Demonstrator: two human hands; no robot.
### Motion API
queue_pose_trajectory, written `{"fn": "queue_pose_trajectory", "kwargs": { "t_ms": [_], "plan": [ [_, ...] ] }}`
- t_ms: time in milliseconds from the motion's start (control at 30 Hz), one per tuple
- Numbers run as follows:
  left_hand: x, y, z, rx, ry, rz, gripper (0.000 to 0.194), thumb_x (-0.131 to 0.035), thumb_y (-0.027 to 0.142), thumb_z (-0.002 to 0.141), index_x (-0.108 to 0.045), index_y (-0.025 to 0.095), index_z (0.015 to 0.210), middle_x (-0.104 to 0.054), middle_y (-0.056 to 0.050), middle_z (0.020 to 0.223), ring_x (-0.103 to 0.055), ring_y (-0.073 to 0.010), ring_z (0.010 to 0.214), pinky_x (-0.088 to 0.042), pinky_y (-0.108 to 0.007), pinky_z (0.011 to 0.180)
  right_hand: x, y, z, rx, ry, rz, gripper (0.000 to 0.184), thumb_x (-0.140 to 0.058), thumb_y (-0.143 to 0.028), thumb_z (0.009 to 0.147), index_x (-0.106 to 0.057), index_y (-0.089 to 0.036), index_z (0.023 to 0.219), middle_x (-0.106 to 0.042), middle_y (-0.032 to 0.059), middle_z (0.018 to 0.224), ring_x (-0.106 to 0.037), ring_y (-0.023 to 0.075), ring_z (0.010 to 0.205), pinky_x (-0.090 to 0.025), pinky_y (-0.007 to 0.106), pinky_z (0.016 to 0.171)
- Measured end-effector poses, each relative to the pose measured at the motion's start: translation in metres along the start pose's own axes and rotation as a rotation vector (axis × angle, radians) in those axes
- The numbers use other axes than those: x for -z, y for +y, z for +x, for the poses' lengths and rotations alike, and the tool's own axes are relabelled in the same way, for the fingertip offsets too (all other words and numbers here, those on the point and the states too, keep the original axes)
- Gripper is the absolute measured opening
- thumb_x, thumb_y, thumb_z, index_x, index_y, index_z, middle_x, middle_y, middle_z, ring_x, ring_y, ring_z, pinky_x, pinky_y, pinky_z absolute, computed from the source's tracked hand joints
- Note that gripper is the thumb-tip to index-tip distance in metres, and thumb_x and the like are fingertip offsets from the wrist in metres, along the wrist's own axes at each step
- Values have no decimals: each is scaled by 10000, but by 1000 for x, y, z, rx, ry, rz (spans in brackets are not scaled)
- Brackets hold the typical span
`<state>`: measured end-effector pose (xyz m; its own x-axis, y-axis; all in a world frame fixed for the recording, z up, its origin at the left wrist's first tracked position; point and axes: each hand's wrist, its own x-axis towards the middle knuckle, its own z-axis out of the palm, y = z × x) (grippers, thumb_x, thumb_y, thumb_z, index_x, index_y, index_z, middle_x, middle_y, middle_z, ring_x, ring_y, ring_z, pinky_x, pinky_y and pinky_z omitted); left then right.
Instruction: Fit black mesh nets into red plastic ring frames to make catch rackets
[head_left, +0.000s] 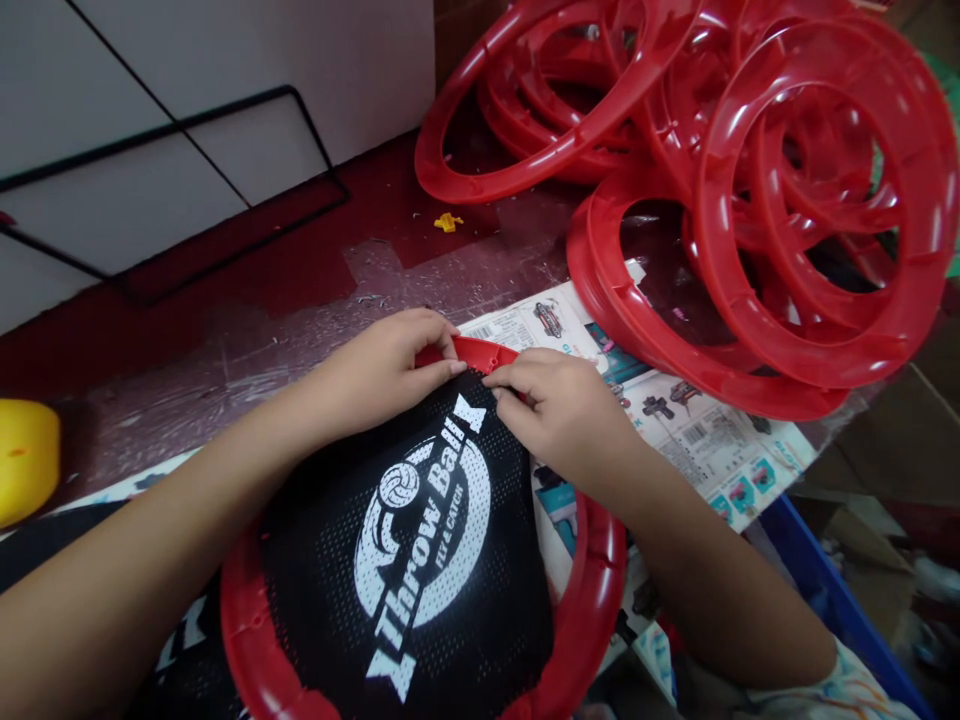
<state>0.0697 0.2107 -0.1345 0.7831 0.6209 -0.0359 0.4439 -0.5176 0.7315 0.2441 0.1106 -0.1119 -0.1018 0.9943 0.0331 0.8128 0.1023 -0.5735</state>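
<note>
A red plastic ring [600, 560] lies in front of me with black mesh fabric [322, 560] across it, printed in white with "Throw Ball". At the ring's far edge my left hand [397, 365] pinches the rim and the fabric border between thumb and fingers. Just to its right, my right hand [551, 405] has its fingertips closed on the fabric's top edge. Between the two hands a short stretch of bare red rim shows. On the right side the fabric edge stands apart from the ring, leaving a gap. Part of the far rim is hidden under my fingers.
Several red rings [825, 200] are heaped at the back right. Printed cardboard [697, 440] covers part of the dark red table [300, 270]. A yellow scrap [448, 222] lies farther back, a yellow object [26, 460] at left. A black wire frame [225, 110] leans by the white panel.
</note>
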Motion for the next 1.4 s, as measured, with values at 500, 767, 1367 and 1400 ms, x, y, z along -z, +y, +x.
{"fn": "queue_pose_trajectory", "kwargs": {
  "t_ms": [500, 767, 1367, 1400],
  "plan": [
    [-6, 7, 0, 90, 102, 111, 169, -466, 339, 835, -519, 200, 755, -676, -77, 969, -589, -207, 825, -434, -345, 727, -16, 10, 10, 67, 92, -110, 325, -429, -110, 864, -734, -142, 971, -544, 50, 785, -511, 162, 762, -421, 269, 722],
    [-6, 8, 2, 104, 104, 134, 154, -469, 325, 804, -520, 198, 734, -673, -81, 913, -580, -214, 798, -419, -337, 708, -17, 8, 13, 22, 57, -150, 310, -430, -83, 846, -730, -138, 900, -543, 54, 794, -510, 162, 772, -414, 268, 742],
    [-3, -2, 3, 72, 46, -2, 175, -507, 303, 797, -593, 186, 700, -674, -58, 991, -613, -212, 915, -465, -356, 860, -10, 3, 20, -57, -137, -233, 306, -425, -69, 879, -708, -131, 976, -602, 86, 902, -555, 186, 912, -413, 281, 853],
    [0, -4, 2, 42, 8, -5, 187, -503, 311, 809, -621, 187, 734, -673, -55, 1034, -611, -214, 961, -457, -362, 907, -9, 3, 19, -66, -129, -221, 296, -434, -72, 881, -699, -123, 1001, -614, 92, 932, -560, 190, 934, -413, 289, 869]
  ]
}}
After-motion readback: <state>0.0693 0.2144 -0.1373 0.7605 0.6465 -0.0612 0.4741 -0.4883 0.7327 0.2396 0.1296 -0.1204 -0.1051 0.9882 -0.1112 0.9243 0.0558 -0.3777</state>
